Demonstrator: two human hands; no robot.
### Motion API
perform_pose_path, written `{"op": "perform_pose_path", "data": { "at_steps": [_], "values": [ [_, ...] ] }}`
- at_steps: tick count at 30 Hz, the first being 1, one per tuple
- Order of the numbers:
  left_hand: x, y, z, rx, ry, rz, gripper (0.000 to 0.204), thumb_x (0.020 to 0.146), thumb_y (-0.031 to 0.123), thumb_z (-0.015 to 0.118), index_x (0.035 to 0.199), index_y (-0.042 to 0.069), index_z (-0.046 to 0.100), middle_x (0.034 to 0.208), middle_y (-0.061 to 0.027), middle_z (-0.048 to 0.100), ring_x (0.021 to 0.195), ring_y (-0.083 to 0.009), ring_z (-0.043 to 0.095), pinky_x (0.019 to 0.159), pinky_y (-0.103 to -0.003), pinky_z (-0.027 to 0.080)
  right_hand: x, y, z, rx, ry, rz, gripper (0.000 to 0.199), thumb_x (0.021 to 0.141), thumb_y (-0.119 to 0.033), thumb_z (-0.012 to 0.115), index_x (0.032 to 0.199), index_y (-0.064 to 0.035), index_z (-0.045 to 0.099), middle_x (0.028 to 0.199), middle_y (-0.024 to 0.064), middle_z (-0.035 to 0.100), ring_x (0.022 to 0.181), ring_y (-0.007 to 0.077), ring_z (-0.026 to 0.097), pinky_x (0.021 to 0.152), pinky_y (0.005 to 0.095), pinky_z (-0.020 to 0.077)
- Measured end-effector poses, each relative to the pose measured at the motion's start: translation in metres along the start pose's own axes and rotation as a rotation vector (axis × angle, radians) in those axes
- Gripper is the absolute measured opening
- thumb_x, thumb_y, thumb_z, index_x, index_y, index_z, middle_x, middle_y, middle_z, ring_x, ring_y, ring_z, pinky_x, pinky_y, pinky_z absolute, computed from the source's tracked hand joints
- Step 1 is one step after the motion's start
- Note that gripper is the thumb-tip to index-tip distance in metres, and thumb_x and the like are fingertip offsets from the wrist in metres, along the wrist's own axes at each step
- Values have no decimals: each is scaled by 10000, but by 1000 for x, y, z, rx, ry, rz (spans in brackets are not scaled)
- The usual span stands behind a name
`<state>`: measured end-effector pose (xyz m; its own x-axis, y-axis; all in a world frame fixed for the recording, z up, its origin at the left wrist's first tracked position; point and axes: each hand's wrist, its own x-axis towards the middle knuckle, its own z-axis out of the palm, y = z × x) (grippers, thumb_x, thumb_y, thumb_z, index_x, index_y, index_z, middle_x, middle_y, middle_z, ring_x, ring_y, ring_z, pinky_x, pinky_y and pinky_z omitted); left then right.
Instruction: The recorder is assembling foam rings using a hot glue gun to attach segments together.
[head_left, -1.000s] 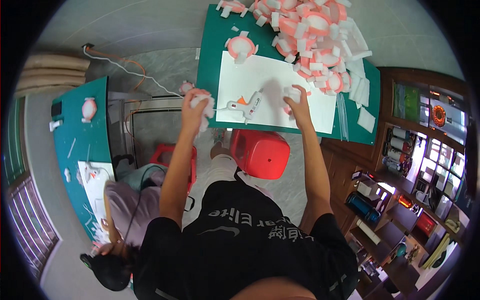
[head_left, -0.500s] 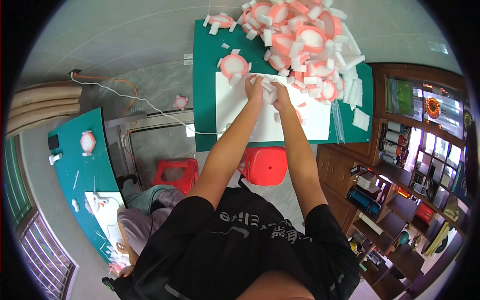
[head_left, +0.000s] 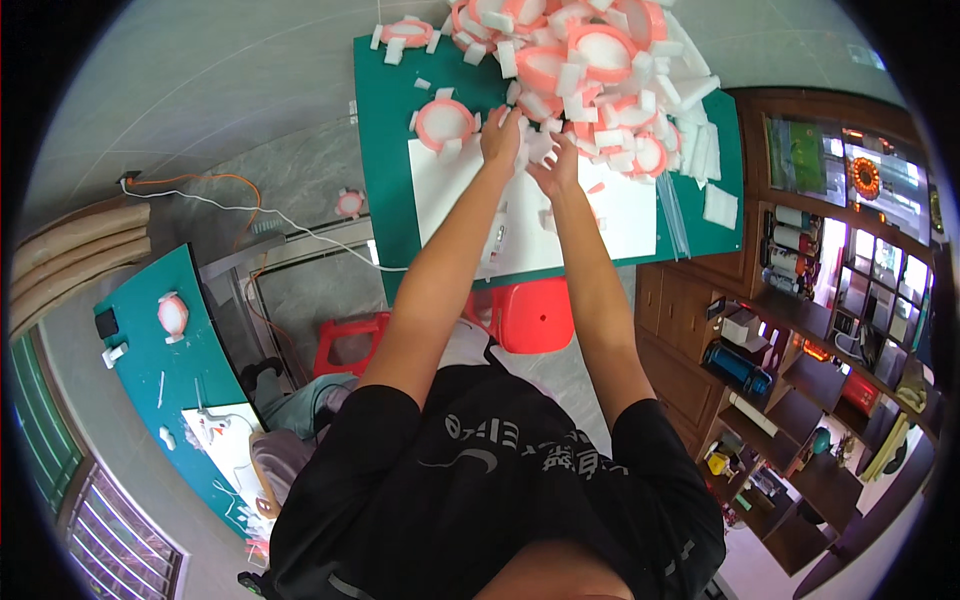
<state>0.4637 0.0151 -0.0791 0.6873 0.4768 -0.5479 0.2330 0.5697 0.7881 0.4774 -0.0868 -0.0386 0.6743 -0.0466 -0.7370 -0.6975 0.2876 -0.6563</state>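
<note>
Head view: your hands are slightly apart at the white foam pieces (head_left: 537,148), beside the pile (head_left: 605,58) along the worktop's (head_left: 382,150) far edge. Right hand (head_left: 558,172): fingers spread. Left hand (head_left: 502,142): can't tell its grip.

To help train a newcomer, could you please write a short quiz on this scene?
1. Which is nearest the left hand: (A) red plastic stool, (B) brown wooden shelving, (C) round pink-rimmed foam piece?
2. What colour is the soft material between that hand and the right hand?
3. True or false: a white rectangular sheet lies on the green tabletop below both hands.

Key: 1 C; 2 white; 3 true.
</note>
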Motion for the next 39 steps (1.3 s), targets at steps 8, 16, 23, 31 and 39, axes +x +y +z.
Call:
{"op": "perform_pose_path", "data": {
  "at_steps": [8, 16, 23, 31, 39],
  "values": [
    [-12, 29, -33, 362, -80, 408, 181, 829, 88, 677, 992, 13, 701, 905, -139, 737, 872, -272, 723, 779, -350, 551, -14, -8, -11, -54, -151, -36, 627, 829, -279, 659, 1362, -59, 411, 1335, 205, 314, 1285, 424, 334, 1071, 596, 348],
    [-18, 49, -37, 803, -124, 692, 123, 873, 145, 646, 942, 57, 697, 850, -133, 728, 754, -311, 709, 691, -371, 551, -36, -9, -8, -114, -208, -82, 433, 924, -162, 562, 1308, 23, 488, 1216, 167, 535, 1151, 287, 531, 1028, 384, 441],
    [-19, 77, -51, 737, -195, 798, 152, 896, 181, 656, 964, 48, 683, 792, -120, 715, 722, -275, 702, 665, -339, 532, -74, -28, -32, -335, -354, -186, 396, 953, -105, 483, 1321, 41, 483, 1284, 190, 560, 1226, 280, 548, 1037, 364, 449],
    [-50, 132, -75, 812, -128, 871, 160, 912, 73, 633, 1061, 26, 666, 959, -124, 732, 817, -192, 722, 745, -279, 535, -105, -74, -128, -591, -301, -218, 345, 982, -125, 472, 1299, -2, 534, 1229, 161, 612, 1142, 253, 622, 1002, 362, 481],
    [-93, 150, -79, 754, 6, 1005, 179, 896, 42, 665, 1073, 34, 691, 1033, -89, 713, 918, -156, 694, 795, -285, 554, -32, -90, -246, -774, -242, -484, 234, 961, -78, 542, 1166, 8, 618, 927, 65, 663, 825, 111, 618, 747, 250, 495]
  ]
}}
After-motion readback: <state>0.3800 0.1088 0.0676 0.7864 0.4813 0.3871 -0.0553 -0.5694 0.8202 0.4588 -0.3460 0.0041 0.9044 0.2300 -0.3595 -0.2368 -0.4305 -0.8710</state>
